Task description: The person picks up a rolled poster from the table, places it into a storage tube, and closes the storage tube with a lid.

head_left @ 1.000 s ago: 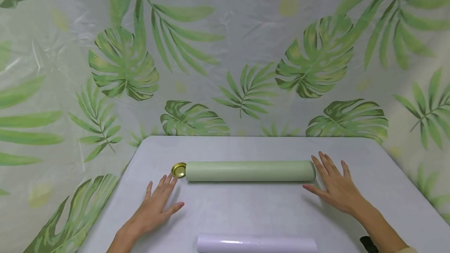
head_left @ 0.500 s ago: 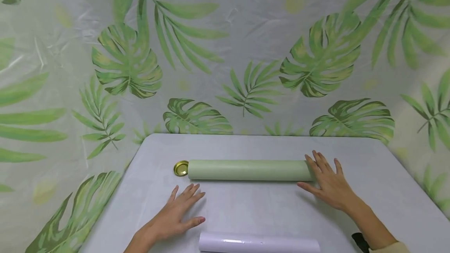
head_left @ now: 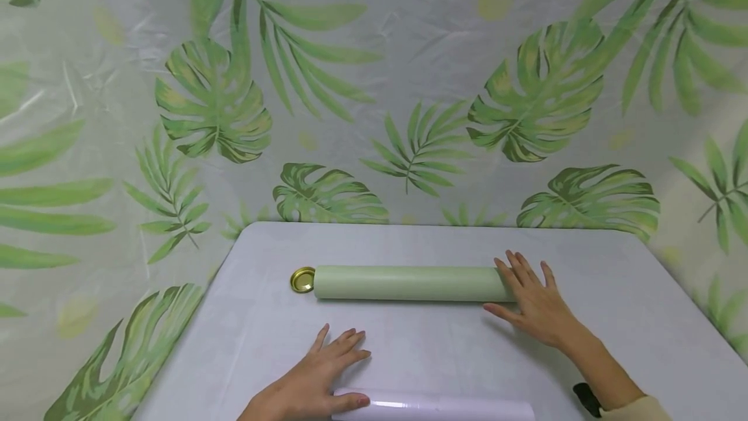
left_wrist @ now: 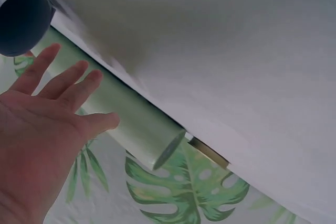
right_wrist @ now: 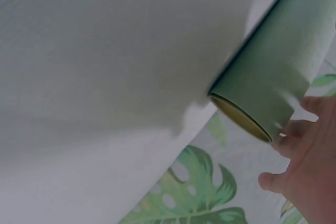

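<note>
A pale green tube (head_left: pixel 409 283) lies lengthwise across the white table, its right end showing a gold-coloured rim in the right wrist view. Over that end my right hand (head_left: pixel 534 304) is spread, fingers extended; whether they touch the tube I cannot tell. Beside the tube's left end sits a round gold lid (head_left: pixel 302 280). My left hand (head_left: pixel 312 379) is spread at the left end of a shiny lilac roll (head_left: pixel 444 407), its thumb overlapping the roll in the head view. Nothing is gripped by either hand. The head view cuts off the roll's near side.
The white table (head_left: pixel 397 353) has rounded far corners and ends against a hanging sheet (head_left: pixel 426 51) printed with green leaves. A black item (head_left: pixel 586 399) shows at the right wrist, beside a cream sleeve (head_left: pixel 639 410).
My left hand has moved away from the gold lid, right and nearer the body, to the lilac roll. The right hand has shifted left over the green tube's end. The camera view has shifted slightly.
</note>
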Demonstrator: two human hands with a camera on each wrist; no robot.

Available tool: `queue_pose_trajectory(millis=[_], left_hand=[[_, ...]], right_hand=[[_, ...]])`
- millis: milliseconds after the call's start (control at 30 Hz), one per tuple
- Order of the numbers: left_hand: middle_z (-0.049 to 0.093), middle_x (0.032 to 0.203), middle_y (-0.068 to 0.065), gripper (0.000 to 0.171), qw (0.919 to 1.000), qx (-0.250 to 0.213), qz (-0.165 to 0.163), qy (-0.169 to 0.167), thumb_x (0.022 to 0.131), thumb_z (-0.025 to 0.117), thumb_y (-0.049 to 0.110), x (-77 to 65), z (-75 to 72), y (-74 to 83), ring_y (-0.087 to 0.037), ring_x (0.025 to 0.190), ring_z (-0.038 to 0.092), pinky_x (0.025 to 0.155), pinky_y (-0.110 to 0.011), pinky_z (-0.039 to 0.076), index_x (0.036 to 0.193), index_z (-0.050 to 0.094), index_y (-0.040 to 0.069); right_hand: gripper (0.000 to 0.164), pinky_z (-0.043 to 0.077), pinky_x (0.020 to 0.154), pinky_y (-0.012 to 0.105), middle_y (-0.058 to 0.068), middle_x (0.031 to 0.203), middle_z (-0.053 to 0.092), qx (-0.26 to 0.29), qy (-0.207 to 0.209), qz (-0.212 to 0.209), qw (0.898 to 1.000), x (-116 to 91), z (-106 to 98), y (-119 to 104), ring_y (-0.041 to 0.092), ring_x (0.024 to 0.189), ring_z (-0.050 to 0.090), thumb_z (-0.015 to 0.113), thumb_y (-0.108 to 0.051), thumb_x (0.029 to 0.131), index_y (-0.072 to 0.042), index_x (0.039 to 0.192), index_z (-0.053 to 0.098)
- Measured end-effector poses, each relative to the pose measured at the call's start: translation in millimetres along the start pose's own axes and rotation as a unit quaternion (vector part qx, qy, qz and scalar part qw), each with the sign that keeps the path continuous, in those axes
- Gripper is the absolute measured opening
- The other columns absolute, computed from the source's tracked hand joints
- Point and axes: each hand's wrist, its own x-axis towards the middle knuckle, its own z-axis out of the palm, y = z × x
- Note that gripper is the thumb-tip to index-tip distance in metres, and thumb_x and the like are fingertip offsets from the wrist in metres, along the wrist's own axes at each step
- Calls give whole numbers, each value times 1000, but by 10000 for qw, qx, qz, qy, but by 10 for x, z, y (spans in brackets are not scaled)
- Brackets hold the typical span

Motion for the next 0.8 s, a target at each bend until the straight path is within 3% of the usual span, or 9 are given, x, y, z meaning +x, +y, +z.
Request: queue_pose_trajectory(millis=[233,400,600,800], left_hand=[[53,155,-13,59,9975,485,519,67,99,54,65,37,37,97,-34,146,49,113,-75,28,133,67,19],[56,153,-12,46,9949,554,840,104,100,56,62,53,68,146,-34,144,51,108,-77,32,121,73,24],[58,151,-9,40,9925,742,947,228,100,57,60,45,98,151,-33,141,54,106,-76,36,112,75,26],[59,150,-9,40,9906,853,1032,277,102,55,59,35,122,139,-31,139,56,105,-75,38,112,75,26]], right_hand=[[93,16,117,75,28,165,30,-77,60,-128,9999,41,36,-37,46,153,28,66,-63,93,-7,160,35],[87,18,118,73,28,164,33,-135,100,-250,9995,80,70,-56,47,152,29,66,-61,94,-7,157,40],[83,22,118,72,27,160,40,-165,165,-341,9991,128,109,-54,47,150,33,68,-58,93,-8,155,44],[78,35,110,69,21,139,60,-225,412,-506,9976,182,129,-35,44,132,53,74,-55,90,-8,149,52]])
